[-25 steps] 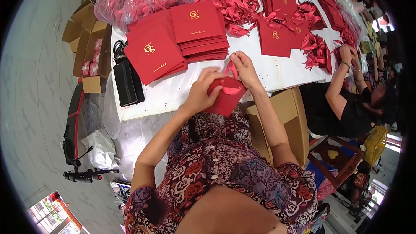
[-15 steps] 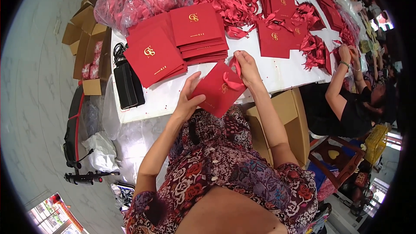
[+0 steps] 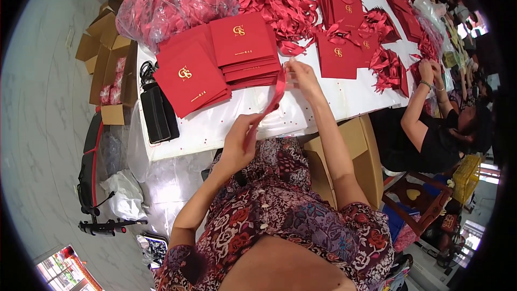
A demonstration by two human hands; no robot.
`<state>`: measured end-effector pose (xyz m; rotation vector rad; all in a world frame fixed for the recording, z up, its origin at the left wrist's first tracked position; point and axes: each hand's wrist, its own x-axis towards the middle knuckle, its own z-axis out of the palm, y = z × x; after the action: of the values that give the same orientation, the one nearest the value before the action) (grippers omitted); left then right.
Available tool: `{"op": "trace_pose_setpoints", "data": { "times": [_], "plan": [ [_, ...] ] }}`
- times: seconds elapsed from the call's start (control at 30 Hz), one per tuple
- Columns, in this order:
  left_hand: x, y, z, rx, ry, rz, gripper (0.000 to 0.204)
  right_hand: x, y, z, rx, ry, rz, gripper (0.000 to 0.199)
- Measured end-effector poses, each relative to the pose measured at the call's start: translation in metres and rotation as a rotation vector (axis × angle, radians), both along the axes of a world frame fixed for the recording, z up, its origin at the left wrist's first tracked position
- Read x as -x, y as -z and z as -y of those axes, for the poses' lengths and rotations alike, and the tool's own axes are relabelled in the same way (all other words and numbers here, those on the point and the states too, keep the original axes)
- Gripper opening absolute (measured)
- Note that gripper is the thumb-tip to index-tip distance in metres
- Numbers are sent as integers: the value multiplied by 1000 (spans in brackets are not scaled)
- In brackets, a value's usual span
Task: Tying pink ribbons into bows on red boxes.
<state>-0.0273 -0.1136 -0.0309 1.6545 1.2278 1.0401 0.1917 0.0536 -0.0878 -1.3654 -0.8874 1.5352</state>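
My left hand (image 3: 237,143) is closed on a red paper gift bag (image 3: 251,139), which is turned almost edge-on in front of the table edge. From the bag a red ribbon (image 3: 278,92) stretches up and to the right. My right hand (image 3: 304,80) pinches the ribbon's upper end, its fingertips slightly blurred. Just beyond my hands, flat red bags with gold print lie in two stacks, a left stack (image 3: 188,83) and a taller right stack (image 3: 245,37). Most of the held bag's face is hidden from view.
A black case (image 3: 158,110) lies at the table's left edge. Behind the stacks are a clear plastic sack (image 3: 175,8) of red material and a ribbon heap (image 3: 280,8). Ribboned bags (image 3: 337,56) lie to the right. An open carton (image 3: 350,145) stands by my right arm; a co-worker (image 3: 431,129) sits beyond.
The bag has turned from face-up to edge-on and shifted slightly down-left with my left hand. The ribbon, looped before, is now drawn out toward my right hand.
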Motion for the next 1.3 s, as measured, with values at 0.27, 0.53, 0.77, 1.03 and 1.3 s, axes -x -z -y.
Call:
{"op": "trace_pose_setpoints", "data": {
  "times": [0.27, 0.53, 0.77, 1.03, 1.3],
  "plan": [
    [-20, 32, 4, -304, 197, -864, 76, -20, 31, -52, -183, 147, 946, 48],
    [-33, 39, -38, -282, 131, -609, 74, -35, 51, -50, -625, 254, 572, 16],
    [-29, 43, -62, -354, 104, -660, 68, -37, -46, 25, -565, 135, -242, 9],
    [-24, 50, -62, -289, -40, -550, 37, -30, -68, 83, -345, -358, 203, 11],
    [-18, 50, -64, -169, -81, -432, 28, 4, -27, 102, -578, -333, 856, 14]
  ]
}}
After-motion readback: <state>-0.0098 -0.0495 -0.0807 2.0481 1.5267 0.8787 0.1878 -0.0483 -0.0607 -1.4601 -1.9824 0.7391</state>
